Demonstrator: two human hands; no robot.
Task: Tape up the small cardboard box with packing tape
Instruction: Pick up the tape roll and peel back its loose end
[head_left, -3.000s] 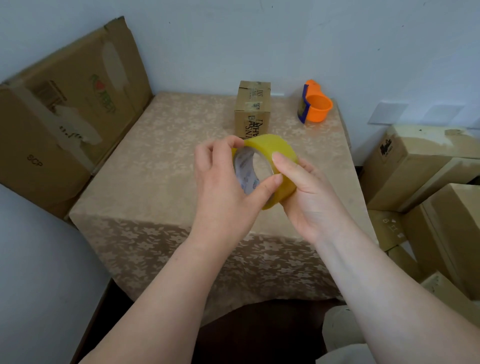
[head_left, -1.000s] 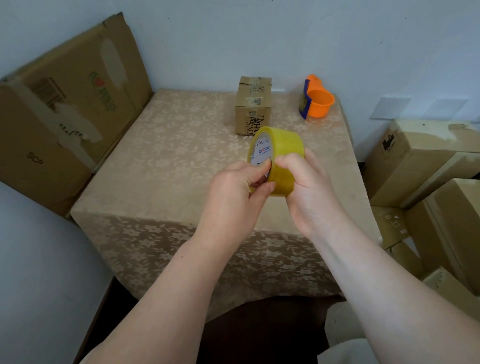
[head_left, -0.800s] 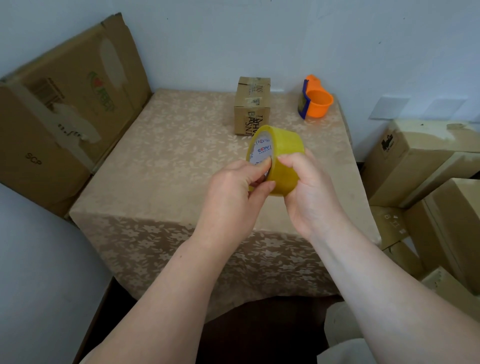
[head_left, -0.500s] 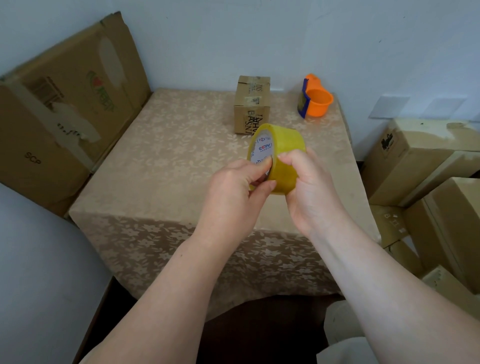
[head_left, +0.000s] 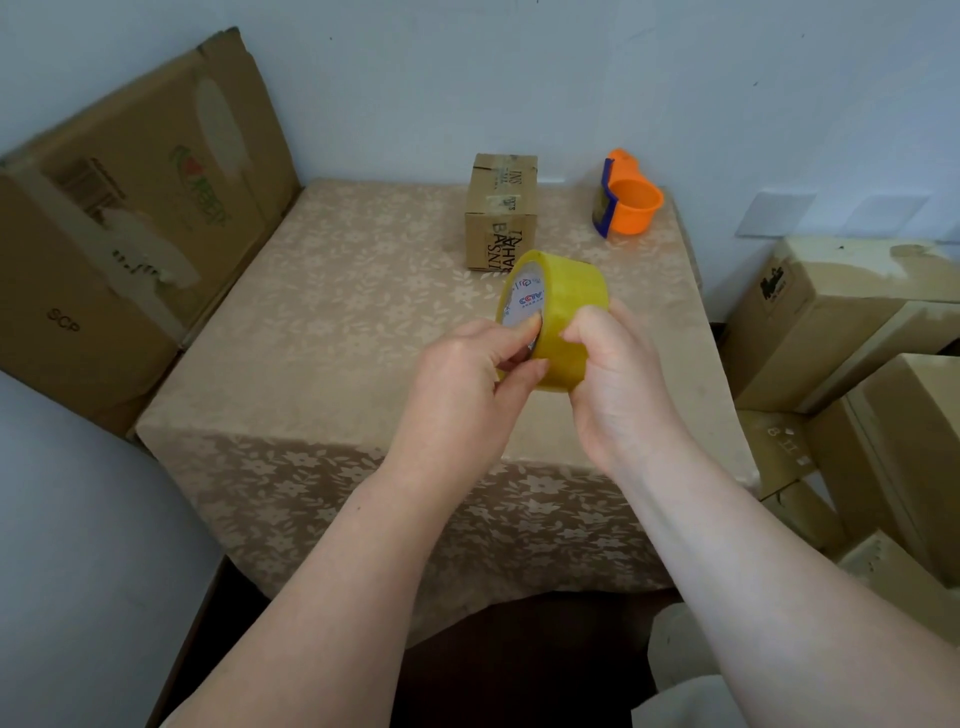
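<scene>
Hands: two, both bare, raised together above the near half of the counter.
Left hand (head_left: 467, 384): curled onto the roll of packing tape (head_left: 558, 317) from the left; index fingertip on the printed core face, thumb pressed to the roll's lower near edge.
Right hand (head_left: 618, 384): clenched around the right and near side of the roll, fingers curled over its yellow outer band, thumb hidden behind the roll.
Roll of packing tape: one, yellowish and translucent, held on edge in the air with its open core turned left; it overlaps the lower corner of the small box in the view.
Writing on roll: "CCTV" in blue on the white core label, with a small red and blue mark above it; finer print below is too small to read.
Small cardboard box (head_left: 501, 210): one, standing on the far part of the counter, right of centre, apart from both hands; strips of tape already cross its top.
Writing on box: "INS" on top, and "BAHA" and "INS" printed sideways on the near face.
Tape dispenser (head_left: 626, 202): one, orange with a blue side plate, at the far right corner of the counter, right of the small box.
Counter (head_left: 322, 322): covered by a beige cloth with a pale floral pattern.
Large carton (head_left: 130, 218): one, leaning against the wall at left, touching the counter's left edge; marked "SCP", with a green and red logo I cannot read.
Stacked cartons (head_left: 841, 332): several on the floor at right; exact count unclear.
</scene>
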